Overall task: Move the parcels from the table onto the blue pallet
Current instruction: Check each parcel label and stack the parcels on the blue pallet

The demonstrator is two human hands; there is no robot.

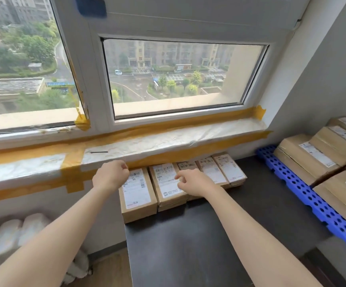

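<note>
Big white-framed window (180,38) across the back, apartment blocks, trees and a car park outside. Window sill (168,139) under it wrapped in crinkled white film, edges held with yellow-brown tape (72,177); a loose tape scrap hangs at the frame's centre post. Blue item (91,6) stuck at the frame top. Grey wall (323,69) on the right. White bagged bundles (17,233) on the floor lower left, blurred.

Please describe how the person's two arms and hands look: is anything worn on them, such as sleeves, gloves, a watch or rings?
Both arms are bare from the picture's lower edge up to the wrist: no sleeve shows. The left hand and the right hand are bare too, without gloves. No watch, bracelet or ring shows on the sides that face the camera. No marks show on the forearms.
</note>
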